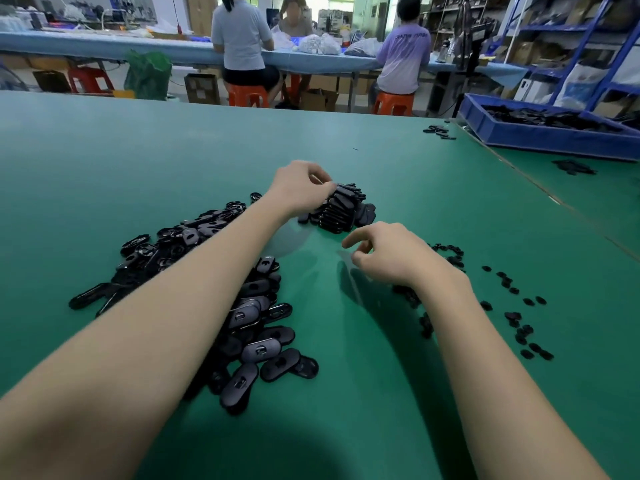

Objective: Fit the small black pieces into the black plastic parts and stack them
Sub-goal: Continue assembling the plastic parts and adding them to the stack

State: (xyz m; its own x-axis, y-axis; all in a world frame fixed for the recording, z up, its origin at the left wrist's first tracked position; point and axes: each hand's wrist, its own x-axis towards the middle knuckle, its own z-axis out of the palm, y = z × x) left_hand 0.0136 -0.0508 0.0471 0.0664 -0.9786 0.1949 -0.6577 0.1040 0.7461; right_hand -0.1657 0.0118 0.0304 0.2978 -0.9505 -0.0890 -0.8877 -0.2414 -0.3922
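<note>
Stacking was the step in hand: the left hand [300,188] pinched a black plastic part onto the stack [341,208] at frame centre. The right hand [384,252] hovered loosely curled, empty. Next, probably, a small black piece [512,315] from the lower-right scatter and a part from the lower-left pile [249,306].

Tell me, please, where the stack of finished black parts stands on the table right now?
In the head view the stack stands mid-table, ahead of both hands, with the left hand on its top and the loose pile of parts nearer on the left.
</note>
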